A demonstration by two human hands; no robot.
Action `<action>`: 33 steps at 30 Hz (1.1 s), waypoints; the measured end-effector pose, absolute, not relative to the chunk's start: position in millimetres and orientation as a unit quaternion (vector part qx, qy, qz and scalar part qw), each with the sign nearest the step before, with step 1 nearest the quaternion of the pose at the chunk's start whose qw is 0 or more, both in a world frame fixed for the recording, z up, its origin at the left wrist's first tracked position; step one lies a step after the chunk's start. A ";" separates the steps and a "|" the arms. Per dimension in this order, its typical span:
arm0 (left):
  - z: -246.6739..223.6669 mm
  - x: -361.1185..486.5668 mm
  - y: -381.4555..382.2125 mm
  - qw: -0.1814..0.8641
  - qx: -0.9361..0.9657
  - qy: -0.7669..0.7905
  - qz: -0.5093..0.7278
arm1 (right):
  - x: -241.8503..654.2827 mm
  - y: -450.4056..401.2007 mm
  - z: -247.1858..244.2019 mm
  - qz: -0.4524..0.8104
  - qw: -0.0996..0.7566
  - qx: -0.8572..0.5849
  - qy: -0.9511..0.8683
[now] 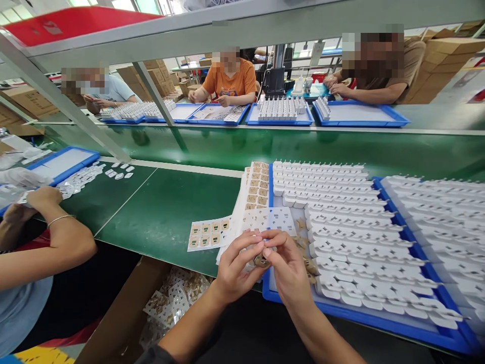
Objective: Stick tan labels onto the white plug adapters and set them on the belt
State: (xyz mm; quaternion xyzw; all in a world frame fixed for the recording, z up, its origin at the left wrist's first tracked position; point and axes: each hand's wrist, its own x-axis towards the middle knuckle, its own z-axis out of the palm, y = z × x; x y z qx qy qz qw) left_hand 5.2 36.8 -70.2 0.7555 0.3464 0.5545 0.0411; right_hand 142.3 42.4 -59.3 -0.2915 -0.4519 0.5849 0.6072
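My left hand (240, 263) and my right hand (288, 268) meet over the front left corner of the blue tray. Between their closed fingers is a small part with a tan face (262, 260); the fingers cover most of it. Just beyond lies a white sheet with cutouts (267, 218). To the left of my hands is a sheet of tan stickers (206, 233), and behind them a stack of similar sticker sheets (257, 187). Rows of white plastic housings (352, 242) fill much of the tray, and loose tan scraps (308, 265) lie beside them.
Another blue tray (401, 212) of white housings stands at the right. A carton of sheet scraps (174, 298) sits below the table edge. A co-worker's arm (56, 247) is at the left, near loose white pieces (85, 177). Several people work across the green bench (189, 197).
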 end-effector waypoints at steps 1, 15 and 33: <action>-70.7 5.0 36.9 0.045 0.753 0.345 0.559 | 143.4 42.5 -59.0 0.589 0.603 -0.290 -0.453; -71.8 -5.1 33.2 0.171 0.757 0.378 0.505 | 167.3 52.0 -42.3 0.295 0.516 -0.356 -0.721; -98.1 -184.6 144.0 0.139 0.478 0.741 0.452 | 202.3 65.6 -81.0 0.075 0.212 -0.476 -0.850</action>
